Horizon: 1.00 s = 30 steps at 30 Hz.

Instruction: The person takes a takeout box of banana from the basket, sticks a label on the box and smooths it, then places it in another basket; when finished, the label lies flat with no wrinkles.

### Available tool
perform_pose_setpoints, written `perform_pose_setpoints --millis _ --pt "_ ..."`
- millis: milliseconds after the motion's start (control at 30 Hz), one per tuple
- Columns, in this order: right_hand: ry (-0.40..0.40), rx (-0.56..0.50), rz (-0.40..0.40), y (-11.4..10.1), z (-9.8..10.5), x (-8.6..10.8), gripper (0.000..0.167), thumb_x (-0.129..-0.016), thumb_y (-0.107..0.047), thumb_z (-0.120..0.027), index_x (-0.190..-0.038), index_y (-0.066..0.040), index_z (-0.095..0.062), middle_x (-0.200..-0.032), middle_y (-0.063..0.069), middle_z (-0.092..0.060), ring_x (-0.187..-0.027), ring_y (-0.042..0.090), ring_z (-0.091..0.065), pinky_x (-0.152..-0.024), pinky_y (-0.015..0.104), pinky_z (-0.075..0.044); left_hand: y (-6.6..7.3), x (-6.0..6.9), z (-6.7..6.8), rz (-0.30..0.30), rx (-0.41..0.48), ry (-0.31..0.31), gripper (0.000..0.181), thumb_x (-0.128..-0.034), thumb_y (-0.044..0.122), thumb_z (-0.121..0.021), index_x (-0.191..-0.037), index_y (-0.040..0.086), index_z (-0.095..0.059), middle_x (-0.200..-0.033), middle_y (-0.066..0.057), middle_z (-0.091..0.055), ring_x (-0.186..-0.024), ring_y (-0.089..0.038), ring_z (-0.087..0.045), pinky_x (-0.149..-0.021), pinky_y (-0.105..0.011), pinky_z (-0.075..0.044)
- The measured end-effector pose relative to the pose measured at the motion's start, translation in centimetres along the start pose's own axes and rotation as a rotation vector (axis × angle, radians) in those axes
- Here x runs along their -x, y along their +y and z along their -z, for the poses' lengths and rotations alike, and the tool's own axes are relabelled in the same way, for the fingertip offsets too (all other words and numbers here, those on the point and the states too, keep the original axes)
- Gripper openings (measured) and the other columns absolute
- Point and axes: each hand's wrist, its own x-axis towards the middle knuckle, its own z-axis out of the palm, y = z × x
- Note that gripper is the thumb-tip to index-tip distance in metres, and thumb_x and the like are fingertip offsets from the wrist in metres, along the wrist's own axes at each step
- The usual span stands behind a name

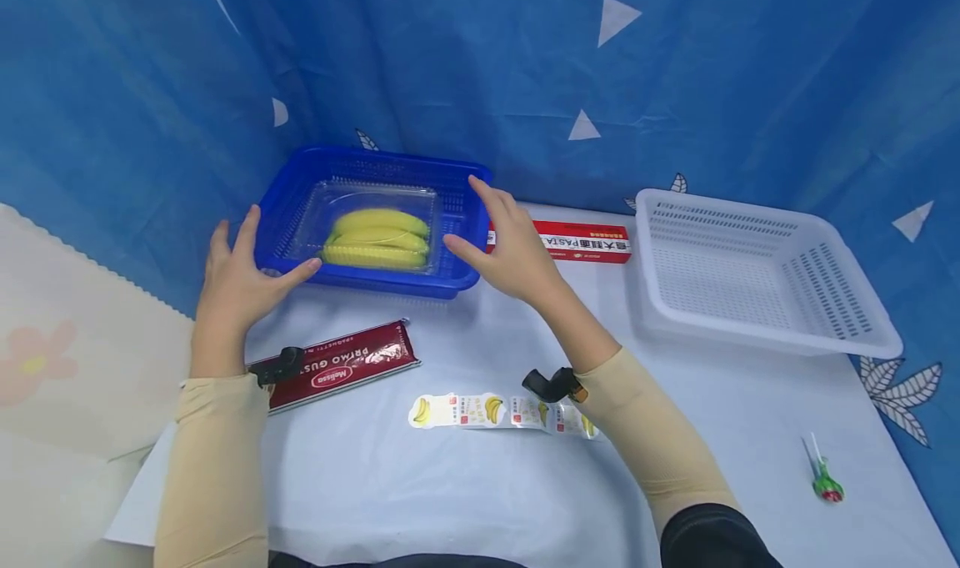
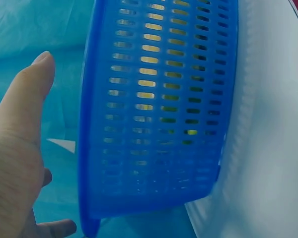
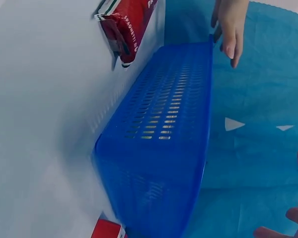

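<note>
A blue basket (image 1: 375, 283) stands at the back left of the table; in it lies a clear plastic box (image 1: 311, 226) with yellow bananas (image 1: 378, 238). My left hand (image 1: 240, 289), fingers spread, is at the basket's left end, its thumb over the near left rim. My right hand (image 1: 513, 247) is spread at the right end, thumb and fingertips by the rim. In the left wrist view the left hand (image 2: 17, 148) is beside the basket wall (image 2: 159, 99) with a gap between them. Neither hand grips anything.
A dark red spaghetti packet (image 1: 345, 368) lies in front of the basket, a red pasta box (image 1: 588, 243) to its right. Banana stickers (image 1: 480, 411) lie near the front. A white basket (image 1: 765, 334) stands at the right, a lollipop (image 1: 827, 483) at the front right.
</note>
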Motion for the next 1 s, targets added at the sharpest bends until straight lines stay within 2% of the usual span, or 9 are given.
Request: perform_pose_setpoints --millis 233,433,700,833,1000 --pt "-0.062 -0.067 0.003 -1.1 -1.1 -1.8 0.086 -0.088 -0.070 -0.056 -0.157 -0.043 -0.012 -0.163 -0.006 -0.026 -0.150 0.021 -0.028 -0.113 0.055 -0.038 -0.6 -0.4 -0.8 0.036 0.026 -0.044 0.119 -0.0737 0.083 -0.058 -0.157 0.037 0.012 -0.163 -0.024 0.020 -0.145 -0.061 0.003 -0.099 -0.083 -0.019" --pt "-0.116 -0.107 0.003 -1.6 -2.0 -3.4 0.088 -0.087 -0.072 -0.055 -0.157 -0.043 -0.011 -0.164 -0.005 -0.024 -0.151 0.021 -0.028 -0.113 0.056 -0.037 -0.8 -0.5 -1.3 0.073 0.064 -0.062 0.121 -0.0719 0.086 -0.056 -0.154 0.040 0.019 -0.162 -0.029 0.013 -0.143 -0.064 -0.007 -0.099 -0.083 -0.022" --pt "-0.186 -0.162 -0.065 -1.2 -2.7 -4.8 0.090 -0.087 -0.071 -0.056 -0.157 -0.044 -0.007 -0.165 -0.001 -0.021 -0.151 0.025 -0.028 -0.114 0.057 -0.036 -1.0 -0.6 -1.7 0.097 0.084 -0.070 0.126 -0.0708 0.086 -0.057 -0.153 0.037 0.025 -0.162 -0.031 0.009 -0.142 -0.063 -0.010 -0.100 -0.082 -0.023" --pt "-0.210 -0.180 -0.082 -1.1 -2.9 -5.4 0.090 -0.087 -0.071 -0.056 -0.157 -0.044 -0.006 -0.165 -0.001 -0.020 -0.152 0.024 -0.025 -0.115 0.057 -0.034 -1.2 -0.6 -1.7 0.111 0.098 -0.095 0.125 -0.0716 0.086 -0.056 -0.152 0.038 0.026 -0.162 -0.031 0.011 -0.142 -0.065 -0.007 -0.099 -0.083 -0.021" --pt "-0.251 -0.197 -0.092 -1.3 -3.5 -6.3 0.092 -0.085 -0.074 -0.055 -0.157 -0.045 -0.005 -0.165 -0.001 -0.019 -0.152 0.025 -0.024 -0.115 0.058 -0.033 -1.2 -0.7 -1.9 0.103 0.128 -0.121 0.125 -0.0723 0.085 -0.057 -0.150 0.039 0.029 -0.165 -0.019 0.015 -0.145 -0.060 0.005 -0.100 -0.084 -0.015"
